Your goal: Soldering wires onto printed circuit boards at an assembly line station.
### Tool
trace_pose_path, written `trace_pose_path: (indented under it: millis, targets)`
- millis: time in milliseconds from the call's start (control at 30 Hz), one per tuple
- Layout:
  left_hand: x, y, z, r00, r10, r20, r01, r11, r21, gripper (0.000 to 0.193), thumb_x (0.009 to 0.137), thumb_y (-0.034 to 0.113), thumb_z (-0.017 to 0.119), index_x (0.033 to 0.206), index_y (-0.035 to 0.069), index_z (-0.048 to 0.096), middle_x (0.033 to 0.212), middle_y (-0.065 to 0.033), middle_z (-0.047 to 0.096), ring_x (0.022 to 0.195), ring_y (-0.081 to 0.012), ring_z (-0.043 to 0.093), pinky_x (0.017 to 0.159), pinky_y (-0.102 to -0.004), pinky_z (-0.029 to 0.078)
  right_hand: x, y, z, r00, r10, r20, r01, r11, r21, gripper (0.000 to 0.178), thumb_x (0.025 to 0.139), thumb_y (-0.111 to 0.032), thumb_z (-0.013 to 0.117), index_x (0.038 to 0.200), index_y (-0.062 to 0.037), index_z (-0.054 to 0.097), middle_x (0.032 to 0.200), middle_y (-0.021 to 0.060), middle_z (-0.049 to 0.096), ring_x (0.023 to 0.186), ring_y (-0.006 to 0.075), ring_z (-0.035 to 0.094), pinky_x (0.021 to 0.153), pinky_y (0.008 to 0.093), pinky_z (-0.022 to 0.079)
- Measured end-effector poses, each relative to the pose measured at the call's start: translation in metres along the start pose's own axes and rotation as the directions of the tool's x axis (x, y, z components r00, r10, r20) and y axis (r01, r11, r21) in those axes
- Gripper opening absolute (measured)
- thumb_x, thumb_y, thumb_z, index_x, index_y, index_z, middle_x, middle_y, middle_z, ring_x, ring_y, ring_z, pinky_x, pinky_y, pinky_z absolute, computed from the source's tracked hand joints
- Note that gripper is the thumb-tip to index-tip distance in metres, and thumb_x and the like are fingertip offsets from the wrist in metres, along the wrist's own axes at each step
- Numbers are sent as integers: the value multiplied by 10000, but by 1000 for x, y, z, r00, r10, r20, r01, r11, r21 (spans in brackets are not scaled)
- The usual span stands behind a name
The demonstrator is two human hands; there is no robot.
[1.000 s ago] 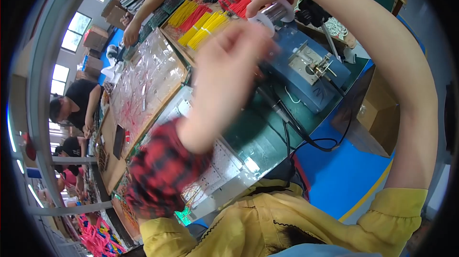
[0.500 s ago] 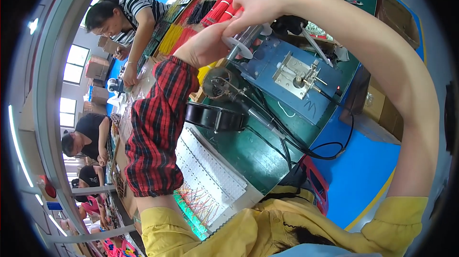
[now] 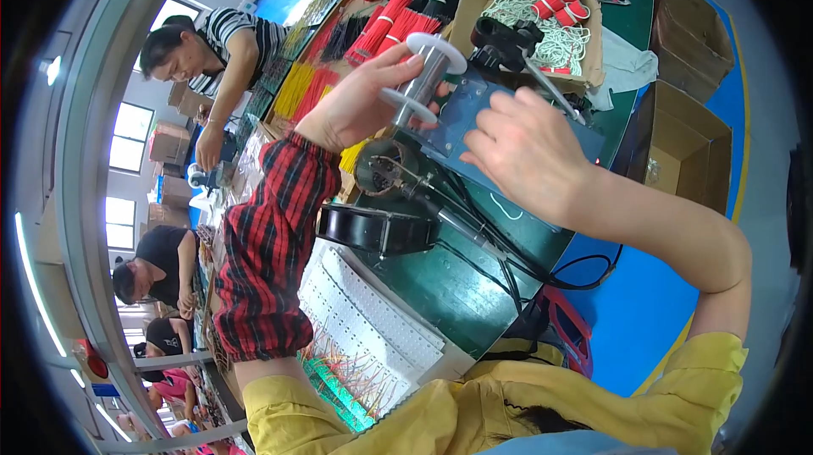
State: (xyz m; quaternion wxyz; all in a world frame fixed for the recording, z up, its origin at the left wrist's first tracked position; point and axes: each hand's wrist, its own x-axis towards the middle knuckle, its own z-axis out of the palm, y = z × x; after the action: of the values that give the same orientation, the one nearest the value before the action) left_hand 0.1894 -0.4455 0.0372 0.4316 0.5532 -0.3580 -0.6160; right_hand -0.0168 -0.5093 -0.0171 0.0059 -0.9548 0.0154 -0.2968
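Note:
My left hand (image 3: 360, 101), its wrist in a red and black plaid sleeve, grips a spool (image 3: 429, 68) with white flanges and silvery wire wound on its core. The thumb lies against the upper flange and fingertips show on the far side. Just right of the spool, my right hand (image 3: 533, 154) is held with curled fingers over a blue box-shaped device (image 3: 464, 110), hiding most of its top. Whatever these fingers pinch, if anything, is too small to see. Below the spool, a soldering iron (image 3: 461, 216) rests by a round holder (image 3: 381, 169).
A round black fan-like unit (image 3: 379, 231) stands near white perforated sheets (image 3: 373, 303). Bundled red wires (image 3: 391, 22) lie at the back, beside a cardboard box (image 3: 595, 49) of white cords. Black cables (image 3: 525, 256) cross the green table (image 3: 474, 303). A co-worker (image 3: 233, 57) works at far left.
My right hand has left the spool and moved down and right, over the blue device. The spool, still in my left hand, has tilted and now shows fully.

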Motion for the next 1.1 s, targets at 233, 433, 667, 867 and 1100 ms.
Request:
trace_pose_path:
  millis: [233,433,667,867,1100]
  targets:
    - [-1,-6,-8,999,-51,7,50,999,8,500,902,250,463,1341,122,262,991,-140,552,795,-220,600,715,-336,511,-12,-2,4,1000,6,23,-8,996,91,46,675,-97,548,695,-73,514,527,49,553,492,196,597,451,296,446]
    - [6,-2,-9,998,-2,56,-3,995,102,540,890,226,484,1358,139,231,1005,-137,533,849,-213,586,730,-340,512,-13,4,1,998,45,52,-55,974,220,56,695,-83,545,733,-59,513,528,77,557,499,226,605,425,318,453]
    - [14,4,-6,1000,-3,6,2,993,119,424,901,201,465,1297,138,327,974,-133,559,785,-211,604,694,-329,521,-11,6,2,995,69,72,-85,965,248,85,695,-75,538,773,-52,512,549,83,572,508,242,607,431,335,458]
    - [13,2,-12,1000,2,10,-3,997,81,398,896,165,484,1269,126,351,1034,-111,554,869,-217,595,711,-364,521,-7,6,9,997,69,26,-73,975,211,132,698,-82,542,827,-59,527,572,74,575,524,230,609,447,333,467]
    - [18,-2,-14,998,64,8,-65,985,160,342,895,188,502,1213,93,417,1084,-67,535,928,-170,568,833,-283,459,26,5,18,984,54,-173,-19,980,196,233,711,-127,569,940,-110,527,559,32,532,487,198,583,409,313,444]
